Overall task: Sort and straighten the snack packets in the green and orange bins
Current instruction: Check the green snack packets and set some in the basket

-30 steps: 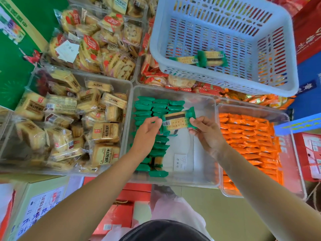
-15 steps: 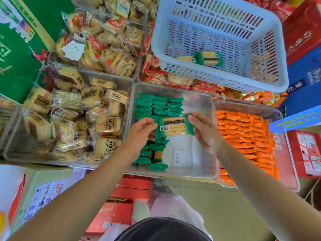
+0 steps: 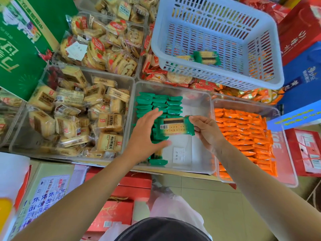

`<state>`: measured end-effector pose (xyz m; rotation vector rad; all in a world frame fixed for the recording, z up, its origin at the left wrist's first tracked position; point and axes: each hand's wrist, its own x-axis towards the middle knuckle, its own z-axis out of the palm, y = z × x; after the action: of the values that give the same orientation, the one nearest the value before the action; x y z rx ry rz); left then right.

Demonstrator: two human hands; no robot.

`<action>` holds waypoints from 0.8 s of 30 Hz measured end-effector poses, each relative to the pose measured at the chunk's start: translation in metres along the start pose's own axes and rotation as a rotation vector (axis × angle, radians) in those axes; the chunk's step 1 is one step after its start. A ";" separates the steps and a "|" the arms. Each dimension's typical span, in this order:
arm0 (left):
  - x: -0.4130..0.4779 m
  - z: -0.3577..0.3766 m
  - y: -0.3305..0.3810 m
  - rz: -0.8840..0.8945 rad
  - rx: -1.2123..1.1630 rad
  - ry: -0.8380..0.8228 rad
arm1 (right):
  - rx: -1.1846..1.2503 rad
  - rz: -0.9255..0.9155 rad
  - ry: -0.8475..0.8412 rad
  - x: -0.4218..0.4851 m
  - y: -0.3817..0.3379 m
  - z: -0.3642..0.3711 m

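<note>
Green film packet (image 3: pixel 175 126), light, crinkly and slick, with crackers inside that would likely snap if squeezed; the sealed ends look the safest hold. The right hand (image 3: pixel 206 130) pinches its right end in a narrow grip, holding it flat above the clear bin (image 3: pixel 199 101). The left hand (image 3: pixel 147 132), fingers spread wide, is just beside its left end.

Display counter (image 3: pixel 189 175), only its front edge visible. Clear bin of green packets (image 3: pixel 196 105) stands centre. Left of it, touching: bin of pale biscuit packs (image 3: pixel 20 134). Right of it, touching: bin of orange packets (image 3: pixel 243 101). Behind it: bin of red-wrapped crackers (image 3: pixel 156 76).
</note>
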<state>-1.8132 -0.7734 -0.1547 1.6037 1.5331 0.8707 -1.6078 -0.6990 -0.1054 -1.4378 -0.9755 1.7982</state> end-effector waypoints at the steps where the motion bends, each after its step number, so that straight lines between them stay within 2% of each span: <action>1: -0.001 0.001 -0.002 0.081 0.103 -0.013 | -0.002 -0.003 -0.014 -0.002 -0.001 0.002; 4: -0.001 0.003 -0.006 0.168 0.175 0.053 | 0.025 0.005 -0.033 -0.003 -0.003 0.005; 7: 0.001 0.002 -0.001 0.099 0.087 0.041 | 0.095 0.032 -0.085 -0.005 -0.003 0.003; 11: 0.002 -0.003 0.006 -0.152 -0.300 -0.063 | -0.049 -0.077 -0.114 -0.005 -0.002 0.000; 13: 0.002 -0.002 0.008 -0.249 -0.473 -0.067 | -0.082 -0.115 -0.051 -0.006 0.000 0.000; 17: 0.003 -0.001 0.011 -0.364 -0.731 -0.034 | -0.043 -0.067 0.058 -0.004 0.005 0.001; 21: 0.003 -0.002 0.006 -0.360 -0.708 -0.049 | -0.049 -0.057 0.123 -0.002 0.008 0.001; 24: 0.002 -0.003 0.004 -0.273 -0.492 -0.001 | -0.087 0.012 0.121 0.000 0.009 0.003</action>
<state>-1.8138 -0.7713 -0.1501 1.0174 1.3611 0.9952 -1.6107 -0.7043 -0.1121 -1.5899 -0.9953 1.6742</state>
